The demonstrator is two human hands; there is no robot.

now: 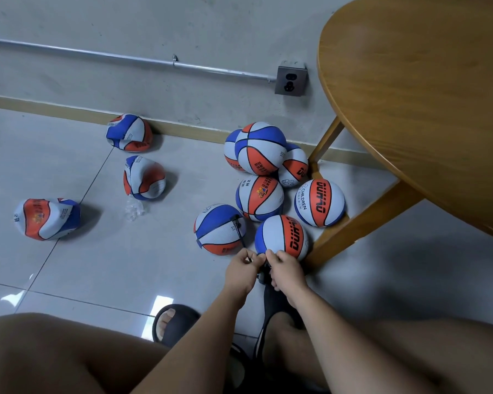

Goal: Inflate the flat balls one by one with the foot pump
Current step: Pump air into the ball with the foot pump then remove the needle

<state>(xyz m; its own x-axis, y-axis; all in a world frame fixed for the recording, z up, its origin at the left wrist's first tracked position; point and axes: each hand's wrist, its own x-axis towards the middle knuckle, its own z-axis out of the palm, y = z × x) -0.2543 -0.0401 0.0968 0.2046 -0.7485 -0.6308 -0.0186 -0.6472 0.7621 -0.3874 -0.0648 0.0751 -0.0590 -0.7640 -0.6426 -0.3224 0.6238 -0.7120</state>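
Three flat balls lie on the floor, well left of both hands. The round ball with the hose plugged in sits just up-left of the left grip. Left grip and right grip both pinch the hose end over the foot pump. Left grip is likely nearer for the next reach.

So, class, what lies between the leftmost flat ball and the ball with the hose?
A crumpled clear wrapper, otherwise bare floor; the head view shows it.
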